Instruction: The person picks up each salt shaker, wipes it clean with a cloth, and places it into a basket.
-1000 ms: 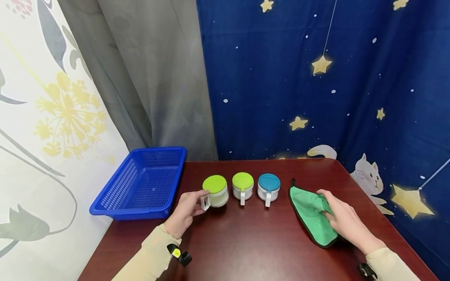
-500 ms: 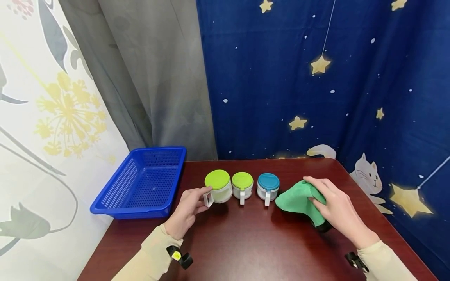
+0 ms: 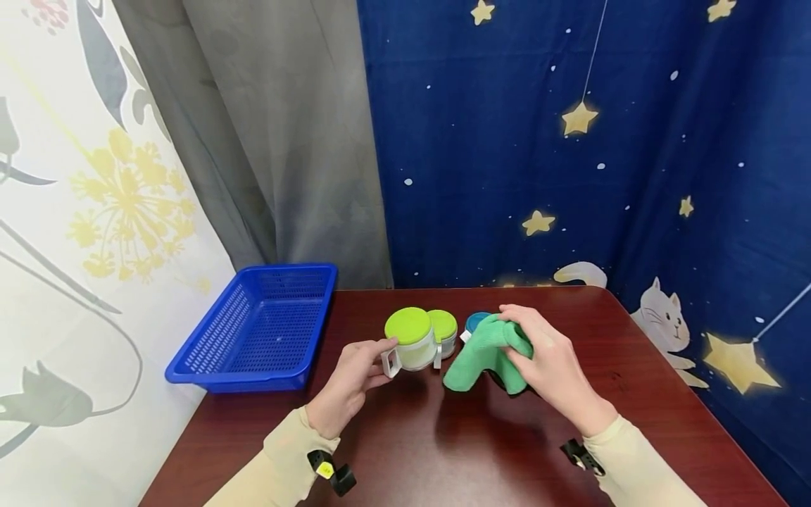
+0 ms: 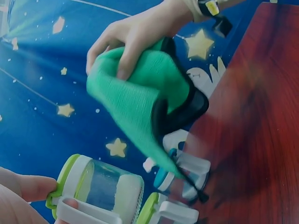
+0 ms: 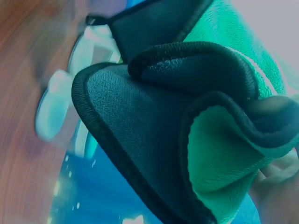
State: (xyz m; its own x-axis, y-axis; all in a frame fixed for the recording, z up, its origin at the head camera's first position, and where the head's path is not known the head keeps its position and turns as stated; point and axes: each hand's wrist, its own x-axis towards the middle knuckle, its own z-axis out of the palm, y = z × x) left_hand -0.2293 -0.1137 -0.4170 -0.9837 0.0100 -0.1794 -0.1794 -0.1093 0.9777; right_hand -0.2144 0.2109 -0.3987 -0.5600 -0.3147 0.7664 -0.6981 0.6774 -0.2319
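My left hand grips the white handle of a clear jar with a lime-green lid, the thumb up at the lid. The left wrist view shows something pale inside this jar. My right hand pinches a green cloth that hangs down in folds. Black edging and a dark underside of the cloth show in the right wrist view. Behind the held jar is a second lime-lidded jar, partly hidden. The cloth covers most of a blue-lidded jar in the head view.
At the back left of the dark red table stands a blue perforated plastic basket. A grey curtain and a blue star-patterned curtain hang behind the table. A white flowered curtain borders its left side.
My right hand has lifted the cloth off the table's right side and carried it left, in front of the blue-lidded jar. My left hand has moved the held jar right and nearer me.
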